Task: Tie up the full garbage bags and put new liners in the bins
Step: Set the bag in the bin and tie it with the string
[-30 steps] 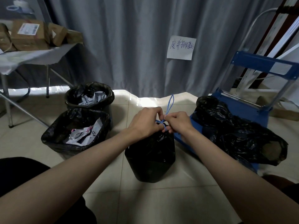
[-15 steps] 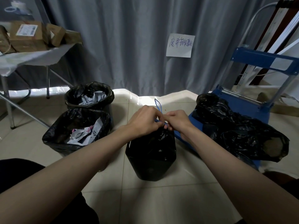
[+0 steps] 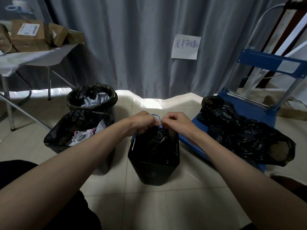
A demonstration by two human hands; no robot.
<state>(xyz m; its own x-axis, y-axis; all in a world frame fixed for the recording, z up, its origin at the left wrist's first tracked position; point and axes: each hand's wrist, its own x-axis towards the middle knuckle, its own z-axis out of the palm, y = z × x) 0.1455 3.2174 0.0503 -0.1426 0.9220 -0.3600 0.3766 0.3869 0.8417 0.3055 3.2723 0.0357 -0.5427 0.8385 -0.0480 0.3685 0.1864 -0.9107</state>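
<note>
From the head camera, a small black bin (image 3: 153, 165) with flat, faceted plastic sides stood on the pale glossy floor tiles (image 3: 166, 205), in the middle of the view. Its crinkled black garbage bag (image 3: 156, 143) was gathered into a puckered neck at the top. The left hand (image 3: 141, 121) and the right hand (image 3: 174, 120) met over that neck, fingers curled and pinching a thin blue drawstring (image 3: 157, 115), which arched in a small loop between them; another strand hung by the bin's left rim.

To the left, two more bins stood touching: a near bin (image 3: 78, 130) with a shiny, wrinkled liner holding crumpled white paper, and a round far bin (image 3: 92, 97) behind it, also lined and holding paper. To the right, a lumpy tied black bag (image 3: 249, 135) lay on a blue metal cart (image 3: 259, 110). A grey pleated curtain (image 3: 132, 47) carried a handwritten paper note (image 3: 185, 46). Brown cardboard boxes (image 3: 29, 37) sat on a cloth-covered folding table (image 3: 25, 60) at the upper left.
</note>
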